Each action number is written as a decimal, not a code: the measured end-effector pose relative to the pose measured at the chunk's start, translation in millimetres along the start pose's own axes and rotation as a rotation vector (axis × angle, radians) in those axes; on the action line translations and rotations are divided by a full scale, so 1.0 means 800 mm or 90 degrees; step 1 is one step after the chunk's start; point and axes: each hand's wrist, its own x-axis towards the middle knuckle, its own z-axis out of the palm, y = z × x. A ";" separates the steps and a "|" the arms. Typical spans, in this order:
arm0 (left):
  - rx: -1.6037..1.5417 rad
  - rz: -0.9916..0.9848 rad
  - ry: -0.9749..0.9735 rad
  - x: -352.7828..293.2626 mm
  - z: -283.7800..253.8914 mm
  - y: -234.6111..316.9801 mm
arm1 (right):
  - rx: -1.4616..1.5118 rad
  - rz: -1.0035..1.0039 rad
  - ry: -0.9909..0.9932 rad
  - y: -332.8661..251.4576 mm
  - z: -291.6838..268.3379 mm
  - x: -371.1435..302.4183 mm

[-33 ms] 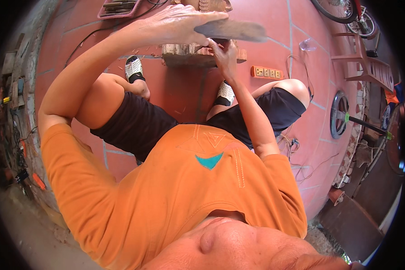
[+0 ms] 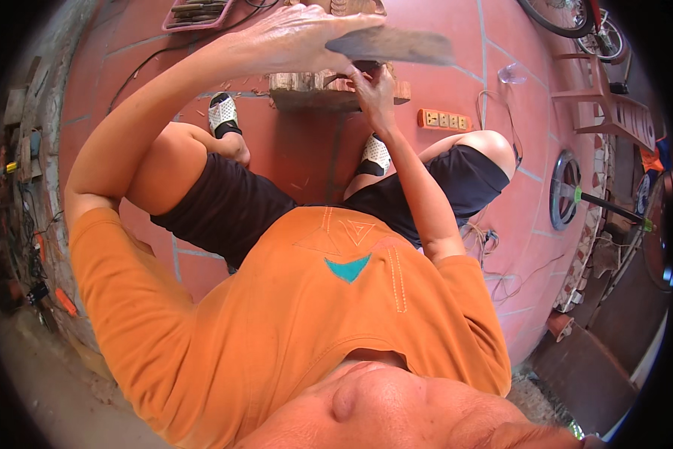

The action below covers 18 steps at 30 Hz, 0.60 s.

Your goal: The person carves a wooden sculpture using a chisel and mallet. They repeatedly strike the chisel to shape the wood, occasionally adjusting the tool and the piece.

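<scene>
My left hand (image 2: 299,37) grips one end of a flat, paddle-shaped grey-brown piece (image 2: 400,46), its index finger stretched along the top. The piece is slightly blurred and points to the right, above my right hand. Just below it, my right hand (image 2: 374,91) is closed with fingertips pinched around a small dark thing, mostly hidden under the flat piece. Both hands are over a thick, rough wooden block (image 2: 299,93) on the floor between my feet. Behind my left hand, a carved piece of light brown wood (image 2: 359,7) is partly cut off by the upper edge.
A pink basket of wooden-handled tools (image 2: 196,13) stands at the far left beside a black cable. Right of the block lies an orange power strip (image 2: 444,120). Farther right are a pink plastic chair (image 2: 606,105), a round-based stand (image 2: 566,191) and a bicycle wheel (image 2: 557,15).
My left hand and the flat grey-brown piece have shifted slightly to the right. My right hand stays in nearly the same place.
</scene>
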 end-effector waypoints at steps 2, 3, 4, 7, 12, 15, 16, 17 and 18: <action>-0.062 -0.053 -0.011 0.003 -0.025 0.021 | -0.001 0.013 -0.007 0.002 -0.002 0.009; -0.076 -0.011 0.068 0.003 -0.013 0.013 | -0.017 0.007 -0.006 0.006 -0.001 0.011; -0.089 0.033 0.146 0.006 0.013 -0.002 | -0.032 0.002 -0.005 0.012 0.001 0.012; 0.028 0.054 0.122 0.003 0.046 -0.032 | -0.024 -0.011 -0.021 0.007 0.003 0.015; 0.108 -0.060 -0.018 0.004 0.031 -0.028 | 0.116 0.133 0.018 -0.002 -0.004 0.014; 0.074 -0.071 0.015 -0.002 0.030 -0.037 | 0.170 0.222 -0.003 -0.003 -0.021 0.019; 0.074 -0.050 0.039 -0.004 0.034 -0.042 | 0.185 0.239 0.000 -0.001 -0.025 0.019; 0.074 -0.033 0.065 -0.006 0.037 -0.047 | 0.198 0.255 -0.001 -0.005 -0.024 0.019; 0.083 -0.021 0.076 -0.007 0.040 -0.052 | 0.170 0.224 -0.003 -0.010 -0.023 0.017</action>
